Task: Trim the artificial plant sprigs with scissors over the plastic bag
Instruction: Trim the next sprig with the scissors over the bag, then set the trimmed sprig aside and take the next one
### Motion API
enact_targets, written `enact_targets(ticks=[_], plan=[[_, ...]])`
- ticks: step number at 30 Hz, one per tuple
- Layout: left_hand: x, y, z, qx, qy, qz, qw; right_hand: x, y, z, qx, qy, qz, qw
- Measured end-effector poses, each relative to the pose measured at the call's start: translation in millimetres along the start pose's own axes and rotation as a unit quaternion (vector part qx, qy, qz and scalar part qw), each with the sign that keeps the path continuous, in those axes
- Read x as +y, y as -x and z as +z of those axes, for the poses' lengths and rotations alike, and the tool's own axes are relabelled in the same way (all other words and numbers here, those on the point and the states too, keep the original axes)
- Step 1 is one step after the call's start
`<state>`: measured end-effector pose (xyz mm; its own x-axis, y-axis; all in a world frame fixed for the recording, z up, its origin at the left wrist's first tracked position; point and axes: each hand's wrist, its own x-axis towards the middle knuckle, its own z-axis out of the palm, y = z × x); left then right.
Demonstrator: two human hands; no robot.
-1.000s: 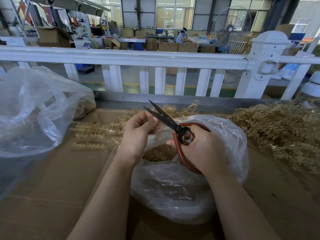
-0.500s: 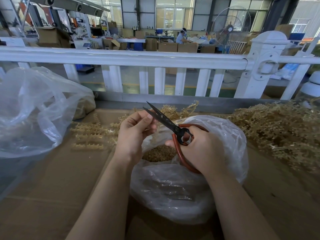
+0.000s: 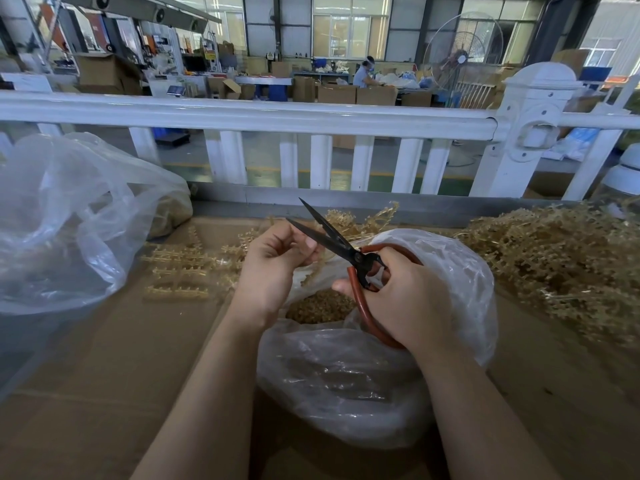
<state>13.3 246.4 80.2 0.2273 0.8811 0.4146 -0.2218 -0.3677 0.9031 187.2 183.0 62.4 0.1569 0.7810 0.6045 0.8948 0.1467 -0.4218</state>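
My right hand (image 3: 408, 299) grips the red handles of black-bladed scissors (image 3: 329, 237), whose blades stand spread apart and point up-left. My left hand (image 3: 273, 261) pinches a thin tan plastic sprig (image 3: 311, 275) right beside the blades; most of the sprig is hidden by my fingers. Both hands hover over an open clear plastic bag (image 3: 363, 375) with tan cut bits (image 3: 318, 306) inside.
A heap of tan sprigs (image 3: 561, 258) lies at the right. Trimmed tan stems (image 3: 183, 268) lie in rows left of my hands. A big clear bag (image 3: 62, 220) fills the left side. A white railing (image 3: 311, 116) runs behind the cardboard-covered table (image 3: 104, 375).
The scissor blades have opened wider. My left hand has shifted slightly, still holding the sprig at the blades.
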Motion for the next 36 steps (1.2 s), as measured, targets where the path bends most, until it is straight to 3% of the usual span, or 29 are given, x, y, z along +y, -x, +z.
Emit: enact_targets(ticks=[15, 36], plan=[[7.8, 3.4, 4.2, -0.018, -0.023, -0.017, 0.999, 0.6, -0.2, 1.3, -0.005, -0.018, 0.001, 1.0], [0.8, 4.3, 0.5, -0.066, 0.005, -0.031, 0.997, -0.5, 0.9, -0.4, -0.073, -0.079, 0.042, 0.993]])
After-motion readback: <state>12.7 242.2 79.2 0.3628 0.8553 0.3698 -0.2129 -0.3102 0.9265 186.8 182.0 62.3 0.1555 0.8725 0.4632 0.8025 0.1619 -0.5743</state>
